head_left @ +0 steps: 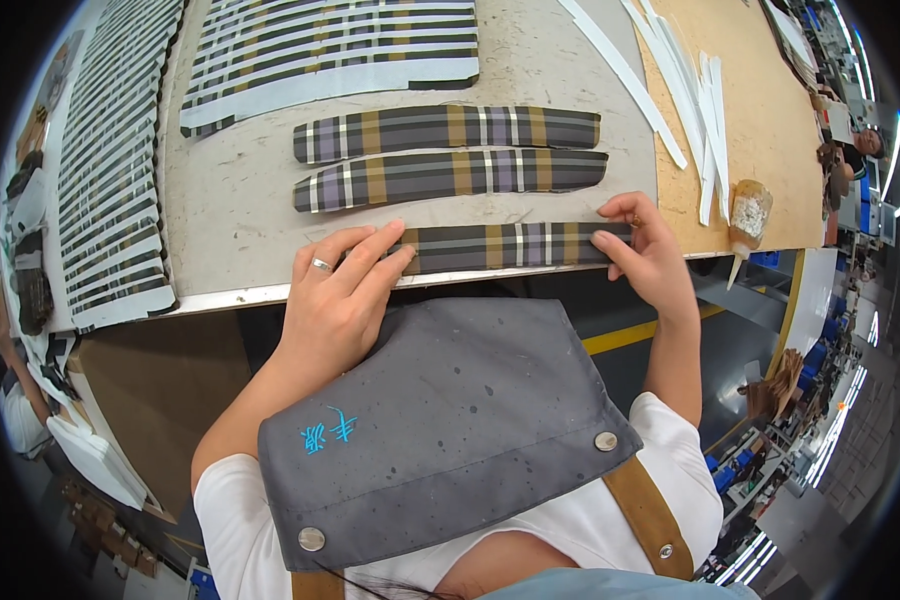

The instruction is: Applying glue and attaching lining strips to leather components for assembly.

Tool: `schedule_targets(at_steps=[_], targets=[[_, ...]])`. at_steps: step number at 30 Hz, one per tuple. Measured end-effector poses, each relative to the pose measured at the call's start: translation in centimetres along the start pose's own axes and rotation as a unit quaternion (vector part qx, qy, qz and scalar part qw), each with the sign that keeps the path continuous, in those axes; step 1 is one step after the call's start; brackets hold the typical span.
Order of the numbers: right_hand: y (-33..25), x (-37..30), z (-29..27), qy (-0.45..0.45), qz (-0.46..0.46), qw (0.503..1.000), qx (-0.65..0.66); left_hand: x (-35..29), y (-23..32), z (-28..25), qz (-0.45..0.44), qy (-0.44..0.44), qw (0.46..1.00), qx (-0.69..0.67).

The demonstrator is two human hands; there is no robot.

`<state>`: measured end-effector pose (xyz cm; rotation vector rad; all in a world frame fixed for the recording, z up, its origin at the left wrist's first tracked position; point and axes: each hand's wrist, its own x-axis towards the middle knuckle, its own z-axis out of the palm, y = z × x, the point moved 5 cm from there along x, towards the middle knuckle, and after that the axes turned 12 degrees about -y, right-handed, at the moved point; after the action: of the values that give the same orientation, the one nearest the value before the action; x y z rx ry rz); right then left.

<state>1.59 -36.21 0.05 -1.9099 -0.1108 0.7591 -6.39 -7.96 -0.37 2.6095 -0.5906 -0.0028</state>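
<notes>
A plaid fabric strip (515,246) in grey, tan, purple and white lies along the near edge of the table. At its left end, the bent fingers of my left hand (342,290) press together on the cloth. The right end is pinched between the thumb and fingers of my right hand (655,262), whose index finger is curled. Just beyond are two matching plaid strips, a nearer one (440,179) and a farther one (440,132), side by side with slightly curved outlines. The strip's two ends are partly hidden by my fingers.
Overlapping rows of plaid strips with white backing (335,85) lie at the back, with another long stack (115,200) at the left. White narrow strips (705,130) and a glue bottle (748,215) with its nozzle past the edge are at the right of the table (230,200).
</notes>
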Motion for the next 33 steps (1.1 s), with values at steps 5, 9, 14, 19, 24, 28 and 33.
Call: schedule_targets(at_steps=[5, 9, 14, 19, 24, 28, 33], targets=[[1.1, -0.2, -0.6, 0.097, -0.032, 0.943, -0.316, -0.3, 0.0, -0.3, -0.001, -0.007, 1.000, 0.009], [0.7, -0.5, -1.4, 0.140, -0.027, 0.945, -0.293, -0.1, 0.4, -1.4, 0.026, 0.002, 1.000, -0.007], [-2.3, 2.2, -1.2, 0.184, -0.142, 0.941, -0.246, 1.5, -0.4, -2.7, -0.005, -0.015, 1.000, 0.027], [-1.9, 4.2, -1.2, 0.110, -0.141, 0.973, -0.147, 1.2, -1.2, -1.6, -0.041, -0.064, 0.996, 0.042], [-0.8, 4.3, -1.6, 0.115, -0.094, 0.977, -0.155, 1.4, -1.0, -1.1, -0.035, -0.068, 0.997, 0.011], [-1.1, 3.5, -4.5, 0.223, -0.128, 0.897, -0.360, 1.5, -1.3, -1.4, -0.036, -0.067, 0.997, -0.014], [1.8, -2.0, -19.3, 0.444, -0.018, 0.687, -0.575, 1.6, -2.8, -3.7, -0.036, -0.011, 0.993, -0.110]])
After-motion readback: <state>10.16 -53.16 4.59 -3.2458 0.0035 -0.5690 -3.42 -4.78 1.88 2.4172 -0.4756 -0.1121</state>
